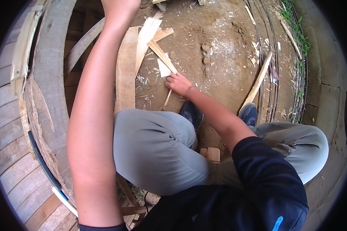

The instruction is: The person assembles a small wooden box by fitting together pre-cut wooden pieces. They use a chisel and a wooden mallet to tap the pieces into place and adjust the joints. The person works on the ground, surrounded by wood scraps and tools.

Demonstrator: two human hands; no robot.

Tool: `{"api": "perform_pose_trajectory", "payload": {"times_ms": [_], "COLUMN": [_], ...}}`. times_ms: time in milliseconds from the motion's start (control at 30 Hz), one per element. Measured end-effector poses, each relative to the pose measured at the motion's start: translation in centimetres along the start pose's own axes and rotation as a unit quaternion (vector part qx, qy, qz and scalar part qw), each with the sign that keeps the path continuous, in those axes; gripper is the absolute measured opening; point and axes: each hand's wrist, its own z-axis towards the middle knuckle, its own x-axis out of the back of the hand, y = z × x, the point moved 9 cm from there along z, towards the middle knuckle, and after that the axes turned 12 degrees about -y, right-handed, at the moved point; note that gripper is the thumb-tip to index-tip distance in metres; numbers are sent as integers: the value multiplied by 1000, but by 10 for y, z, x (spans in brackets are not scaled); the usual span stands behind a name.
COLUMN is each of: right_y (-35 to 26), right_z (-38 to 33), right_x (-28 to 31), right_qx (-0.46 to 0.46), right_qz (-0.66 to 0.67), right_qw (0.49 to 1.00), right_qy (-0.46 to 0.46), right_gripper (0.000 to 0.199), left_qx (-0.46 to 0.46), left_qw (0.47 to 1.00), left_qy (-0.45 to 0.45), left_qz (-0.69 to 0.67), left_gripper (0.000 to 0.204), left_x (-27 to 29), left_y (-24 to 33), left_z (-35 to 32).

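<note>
My right hand [179,84] reaches down to the ground ahead of my knees, its fingers closed at the near end of a pale wooden strip [161,56]. From under that hand a thin stick [167,98] points back towards me; whether it joins the strip is hidden. A white flat scrap [164,68] lies beside the fingers. My left arm stretches far forward along the left, and only the wrist and base of my left hand [121,5] show at the top edge. Its fingers are out of the picture.
Wood offcuts [147,34] lie ahead next to a long plank [126,69]. A thick weathered beam [52,50] runs along my left. To the right, a split wood piece [259,80] lies by my shoe [248,114] and some dark rods [274,34]. Small blocks [213,154] rest between my legs.
</note>
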Motion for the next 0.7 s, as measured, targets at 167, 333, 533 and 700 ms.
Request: {"api": "perform_pose_trajectory", "payload": {"times_ms": [167, 333, 533, 700], "right_y": [18, 75, 61, 59], "right_z": [-4, -10, 3, 15], "right_x": [16, 4, 27, 20], "right_qx": [-32, -274, -364, -436], "right_qz": [230, 447, 153, 140], "right_qw": [969, 851, 918, 888], "right_qy": [-84, -33, 28, 37], "right_gripper": [15, 34, 48, 53], "left_qx": [12, 27, -15, -4], "left_qw": [1000, 997, 1000, 1000], "left_qy": [3, -21, 19, 15], "left_qz": [10, -73, -9, -26], "left_gripper": [38, 37, 36, 37], "left_x": [1, -7, -4, -2], "left_y": [-6, 13, 6, 6], "left_z": [3, -2, 4, 4]}}
